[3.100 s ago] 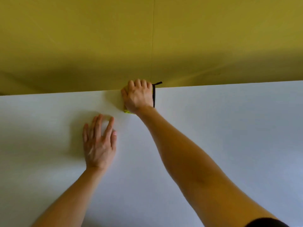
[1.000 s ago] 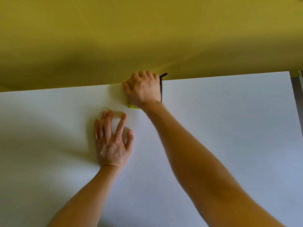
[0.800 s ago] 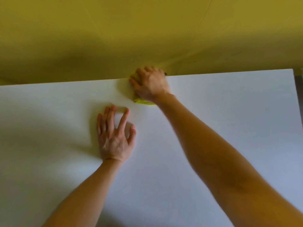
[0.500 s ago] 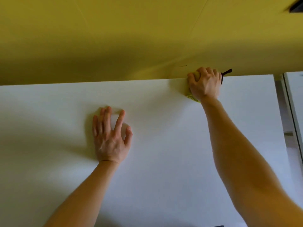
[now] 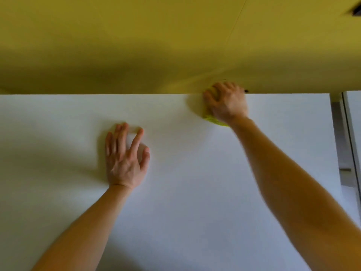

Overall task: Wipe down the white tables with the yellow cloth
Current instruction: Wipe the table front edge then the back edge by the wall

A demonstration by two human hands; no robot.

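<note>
A white table (image 5: 195, 192) fills the lower part of the head view. At its far edge, right of centre, my right hand (image 5: 225, 102) presses down on the yellow cloth (image 5: 214, 120). Only a small yellow-green edge of the cloth shows under the palm; the rest is hidden. A thin black strap tip pokes out beside the knuckles. My left hand (image 5: 126, 157) lies flat on the table with fingers spread, holding nothing, well to the left and nearer to me.
A yellow wall (image 5: 156, 45) rises directly behind the table's far edge. On the right a narrow grey gap (image 5: 340, 137) separates this table from a second white table (image 5: 354, 118).
My right hand swept the cloth rightwards along the far edge, then came back slightly to the left. The left hand stayed flat in place. The view shifted, so the right table edge shows.
</note>
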